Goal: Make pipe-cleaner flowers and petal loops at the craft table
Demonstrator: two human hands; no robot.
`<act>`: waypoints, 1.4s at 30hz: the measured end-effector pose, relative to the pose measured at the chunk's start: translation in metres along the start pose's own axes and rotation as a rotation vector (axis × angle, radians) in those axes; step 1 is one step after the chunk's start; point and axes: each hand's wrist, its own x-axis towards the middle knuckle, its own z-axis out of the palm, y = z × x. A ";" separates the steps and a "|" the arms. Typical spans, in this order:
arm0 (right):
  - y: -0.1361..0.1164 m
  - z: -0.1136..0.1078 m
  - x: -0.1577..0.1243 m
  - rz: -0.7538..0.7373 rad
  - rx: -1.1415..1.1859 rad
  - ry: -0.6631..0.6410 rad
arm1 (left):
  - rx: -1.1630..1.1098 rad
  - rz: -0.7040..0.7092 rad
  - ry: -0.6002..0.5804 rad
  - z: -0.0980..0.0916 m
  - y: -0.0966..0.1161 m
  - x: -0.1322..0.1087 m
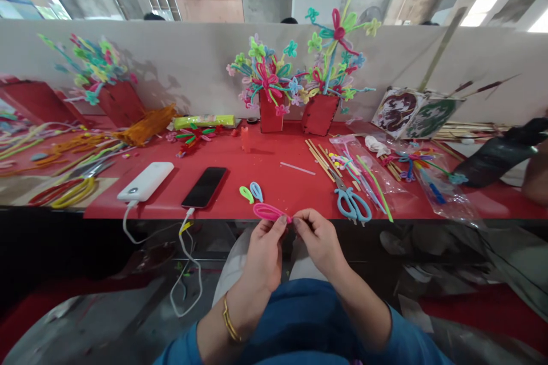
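Observation:
A pink pipe cleaner (269, 212), bent into a long narrow loop, is pinched between the thumb and fingers of my left hand (269, 245). My right hand (317, 239) grips its short end close beside, fingertips pressed together. Both hands are just off the front edge of the red table (252, 165), above my lap. Two small pipe-cleaner loops, one green (246, 194) and one blue (256, 191), lie on the table just beyond the pink loop. Blue-handled scissors (351, 199) rest to the right of my right hand.
A black phone (204, 187) and a white power bank (146, 181), both with cables, lie left. Red boxes (271, 114) hold pipe-cleaner flowers (268, 77) along the back partition (192, 51). Sticks (321, 158), plastic bags and a black bottle (499, 157) occupy the right.

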 end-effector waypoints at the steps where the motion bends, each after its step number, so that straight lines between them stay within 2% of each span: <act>1: 0.000 0.001 -0.002 -0.025 -0.048 0.009 | -0.008 0.005 0.020 0.000 0.000 0.000; 6: 0.000 0.002 -0.008 -0.241 -0.326 0.018 | 0.077 0.083 0.072 -0.002 -0.005 0.002; 9: -0.002 -0.002 -0.005 -0.303 -0.408 0.002 | 0.157 0.141 0.036 -0.003 -0.008 0.002; 13: -0.005 -0.009 0.000 -0.142 -0.301 -0.021 | 0.232 0.127 -0.089 -0.005 -0.006 0.001; 17: -0.005 -0.008 0.002 0.133 0.109 -0.150 | 0.230 0.077 -0.126 -0.007 -0.004 -0.001; 20: -0.001 -0.003 0.001 0.208 0.305 -0.151 | 0.200 0.053 -0.127 -0.007 -0.004 -0.001; 22: 0.002 0.000 -0.001 0.125 0.286 -0.061 | 0.166 0.050 -0.110 -0.006 -0.005 -0.001; 26: 0.005 0.006 -0.003 -0.281 -0.063 0.162 | 0.076 0.045 -0.056 -0.003 -0.004 0.001; 28: 0.007 0.007 -0.003 -0.426 -0.194 0.186 | 0.040 0.036 -0.029 -0.002 -0.002 0.001; 31: 0.007 0.009 -0.003 -0.474 -0.253 0.187 | 0.008 0.035 -0.005 -0.001 -0.002 0.002; 37: 0.001 0.010 0.000 -0.299 -0.114 0.147 | 0.036 0.119 0.004 -0.002 -0.005 0.004; 39: -0.001 0.010 0.001 -0.170 -0.026 0.099 | 0.078 0.176 -0.006 -0.003 -0.006 0.005; 42: -0.001 0.011 0.001 0.086 0.266 -0.008 | 0.159 0.239 -0.059 -0.004 -0.005 0.006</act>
